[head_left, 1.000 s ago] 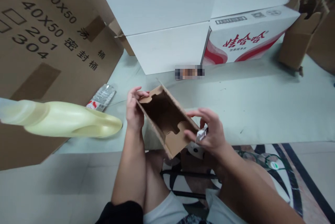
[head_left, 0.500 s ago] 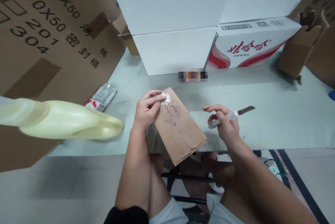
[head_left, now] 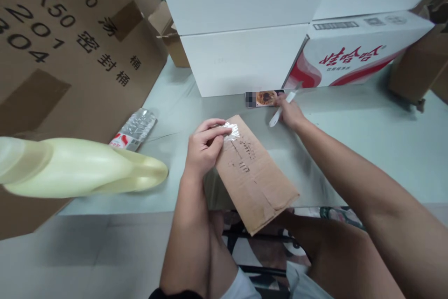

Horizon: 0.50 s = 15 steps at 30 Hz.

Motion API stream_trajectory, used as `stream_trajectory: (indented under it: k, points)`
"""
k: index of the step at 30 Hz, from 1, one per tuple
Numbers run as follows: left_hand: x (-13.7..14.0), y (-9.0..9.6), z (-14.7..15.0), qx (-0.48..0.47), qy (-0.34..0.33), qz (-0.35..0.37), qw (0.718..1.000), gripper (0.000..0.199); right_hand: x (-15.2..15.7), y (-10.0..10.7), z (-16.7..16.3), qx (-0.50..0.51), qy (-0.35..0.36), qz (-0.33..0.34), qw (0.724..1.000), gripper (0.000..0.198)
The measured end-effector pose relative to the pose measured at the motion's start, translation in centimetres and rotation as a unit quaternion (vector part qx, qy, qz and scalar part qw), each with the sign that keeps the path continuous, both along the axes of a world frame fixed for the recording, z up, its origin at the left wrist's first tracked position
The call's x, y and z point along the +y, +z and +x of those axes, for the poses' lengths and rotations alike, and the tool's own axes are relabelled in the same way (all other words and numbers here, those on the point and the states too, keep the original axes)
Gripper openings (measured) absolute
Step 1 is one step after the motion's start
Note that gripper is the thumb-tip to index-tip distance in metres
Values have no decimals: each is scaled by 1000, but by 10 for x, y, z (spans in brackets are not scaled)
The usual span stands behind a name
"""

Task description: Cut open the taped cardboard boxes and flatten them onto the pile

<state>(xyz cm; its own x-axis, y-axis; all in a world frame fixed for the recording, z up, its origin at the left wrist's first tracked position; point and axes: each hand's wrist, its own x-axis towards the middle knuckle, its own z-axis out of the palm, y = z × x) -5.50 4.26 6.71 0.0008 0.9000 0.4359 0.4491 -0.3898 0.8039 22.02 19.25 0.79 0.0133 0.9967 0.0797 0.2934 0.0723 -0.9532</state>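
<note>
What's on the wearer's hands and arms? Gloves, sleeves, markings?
Left hand and right hand: five-fingered, no gloves; no watch or bracelet visible. Black sleeve shows at the bottom edge on the left arm; right arm shows no sleeve in view.

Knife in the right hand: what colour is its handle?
The handle is white, seen best in the head view.

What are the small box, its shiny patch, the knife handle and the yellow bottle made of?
Small box: matte brown cardboard; creased, worn end.
Shiny patch: crinkled highlights; plastic film or foil, can't tell.
Knife handle: probably plastic; plain white.
Yellow bottle: likely moulded plastic, satin; smooth curves, soft sheen.
</note>
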Motion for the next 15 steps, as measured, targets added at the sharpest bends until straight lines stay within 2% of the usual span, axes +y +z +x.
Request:
stream_trajectory:
  k: [2, 5, 7, 9, 12, 15]
  points:
    - [0, 0, 0, -5, -2, 4, 1000, 26, -25, 8, 7, 63, -42, 12, 997, 24]
    - [1, -1, 3, -4, -2, 6, 1000, 26, -86, 26, 18, 178, -63, 32, 981, 15]
    - [2, -1, 7, 4, 1, -1, 1000, 26, -129, 36, 22, 192, -68, 15, 979, 11]
    - [3, -1, 11, 8, 8, -9, 1000, 26, -161, 41, 23, 175, -37, -21, 984, 13]
    - [6, -3, 8, -2, 23, -20, 1000, 23, -180, 35, 19, 148, 25, -88, 985, 28]
    - [12, -9, -16, -61, 58, -29, 996, 19, -181, 20, 13, 167, 24, -166, 972, 40]
